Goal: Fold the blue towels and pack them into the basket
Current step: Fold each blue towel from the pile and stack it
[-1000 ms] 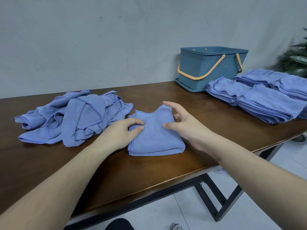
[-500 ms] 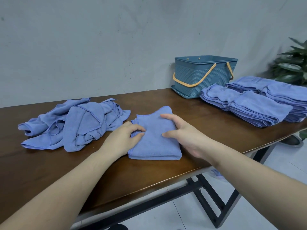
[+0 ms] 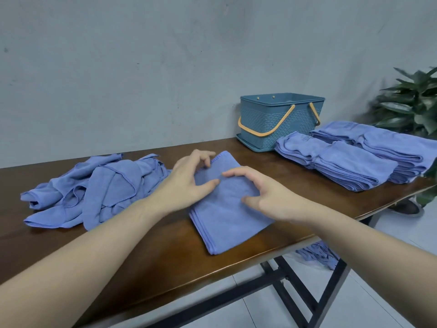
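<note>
A folded blue towel [image 3: 227, 223] lies at an angle on the wooden table [image 3: 142, 259] in front of me. My left hand [image 3: 186, 185] is at its far left edge, thumb lying on top and fingers curled at the hem. Arched over the towel's middle, my right hand [image 3: 267, 192] presses down with its fingertips and thumb. A heap of unfolded blue towels [image 3: 99, 190] sits to the left. The teal basket [image 3: 272, 129] with orange handles stands at the back right against the wall. Its inside is hidden.
Stacks of folded blue towels [image 3: 343, 164] cover the table's right end beside the basket. A potted plant [image 3: 413, 105] stands beyond them. Another blue cloth [image 3: 319, 254] lies on the floor under the table, near its black metal legs.
The folded towel has been turned and now lies at an angle, longer toward me. My left hand moved to its far edge, and my right hand shifted onto its middle.
</note>
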Available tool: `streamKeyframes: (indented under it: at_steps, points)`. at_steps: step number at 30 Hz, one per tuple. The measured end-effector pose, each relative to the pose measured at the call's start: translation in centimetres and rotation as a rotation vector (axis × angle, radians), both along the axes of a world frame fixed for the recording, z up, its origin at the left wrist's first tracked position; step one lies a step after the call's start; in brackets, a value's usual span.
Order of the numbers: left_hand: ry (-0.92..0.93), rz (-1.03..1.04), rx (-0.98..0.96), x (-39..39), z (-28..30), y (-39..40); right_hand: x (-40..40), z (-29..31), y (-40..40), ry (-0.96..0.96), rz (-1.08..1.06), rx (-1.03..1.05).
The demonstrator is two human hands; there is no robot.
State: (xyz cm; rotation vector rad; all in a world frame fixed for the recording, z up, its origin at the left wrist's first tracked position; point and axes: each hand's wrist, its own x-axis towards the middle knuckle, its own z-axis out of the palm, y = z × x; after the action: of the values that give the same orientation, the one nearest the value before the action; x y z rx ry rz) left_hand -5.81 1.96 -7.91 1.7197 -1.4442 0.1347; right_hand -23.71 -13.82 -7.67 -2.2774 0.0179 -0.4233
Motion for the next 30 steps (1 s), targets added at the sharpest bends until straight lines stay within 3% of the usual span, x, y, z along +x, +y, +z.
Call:
streamKeyframes:
  at_steps: [4,8,13,16,21,27,30]
  points:
    - [0.281,-0.168,0.262,-0.5,2.9,-2.5,-1.3,1.4,-1.8,-0.001,0.007,-0.038]
    - [0.32,-0.184,0.361,-0.8,4.4,-5.0,-2.8,2.9,-4.2,-0.028,-0.003,-0.038]
    - [0.403,-0.162,0.157,-1.4,4.8,-8.4,-4.5,3.0,-8.2,-0.061,-0.135,0.324]
    - [0.618,-0.212,0.05,-1.8,5.1,-10.8,-5.5,2.4,-10.2,-0.103,-0.238,0.448]
    - [0.851,-0.28,0.064,-1.3,5.1,-15.7,-5.8,1.3,-13.4,-0.276,-0.35,0.713]
    - [0.84,-0.162,0.267,0.6,4.4,-22.4,-4.8,1.8,-16.2,-0.219,-0.49,0.565]
    - [0.802,-0.134,0.402,1.3,5.2,-26.0,-4.3,2.5,-18.6,-0.148,-0.606,0.608]
